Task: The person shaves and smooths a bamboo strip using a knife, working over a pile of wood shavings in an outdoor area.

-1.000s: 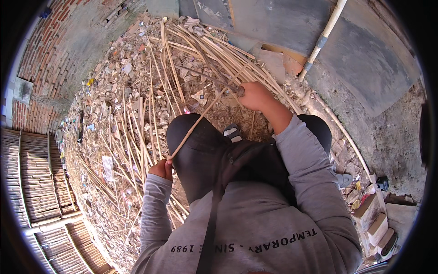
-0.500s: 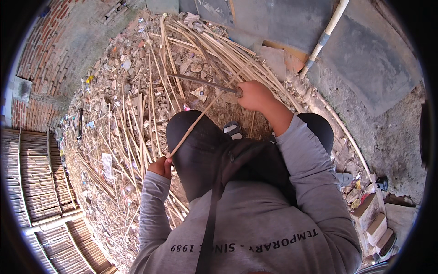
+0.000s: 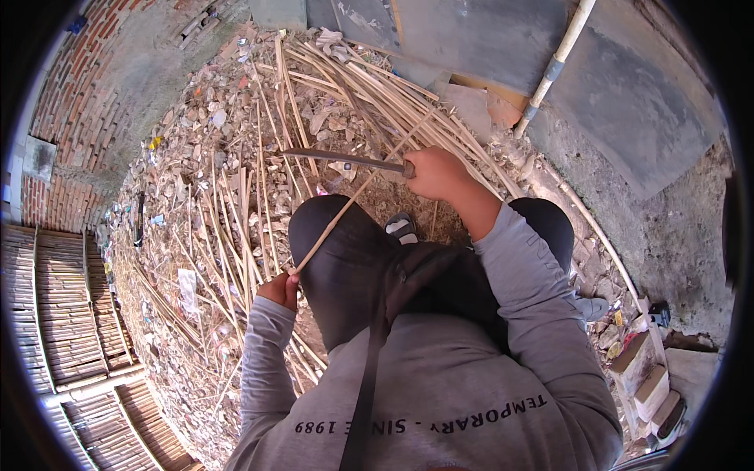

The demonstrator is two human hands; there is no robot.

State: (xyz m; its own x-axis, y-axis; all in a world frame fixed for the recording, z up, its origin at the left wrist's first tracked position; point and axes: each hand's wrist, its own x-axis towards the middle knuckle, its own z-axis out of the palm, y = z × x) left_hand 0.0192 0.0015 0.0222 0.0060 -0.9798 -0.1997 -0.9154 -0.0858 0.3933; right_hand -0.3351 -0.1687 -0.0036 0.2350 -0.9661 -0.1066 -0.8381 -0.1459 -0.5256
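Pinched in my left hand (image 3: 279, 290) is the near end of a thin bamboo strip (image 3: 339, 217). The strip slants up and to the right, passing over my left knee toward the pile beyond. My right hand (image 3: 438, 174) is wrapped round the handle of a machete (image 3: 338, 158). Its long, slightly curved blade points left and crosses the strip near the handle. Whether the edge touches the strip I cannot tell. My right fingers are partly hidden behind the back of the hand.
Many split bamboo strips (image 3: 385, 86) lie ahead, and more strips (image 3: 236, 216) lie at left on littered ground. A pole (image 3: 556, 67) leans by dark panels at upper right. Bricks (image 3: 650, 392) lie at lower right; a bamboo slat structure (image 3: 63, 306) stands at left.
The machete blade has swung a little toward me, its tip lower in view. My right hand has come slightly nearer. My left hand stays almost in place on the strip.
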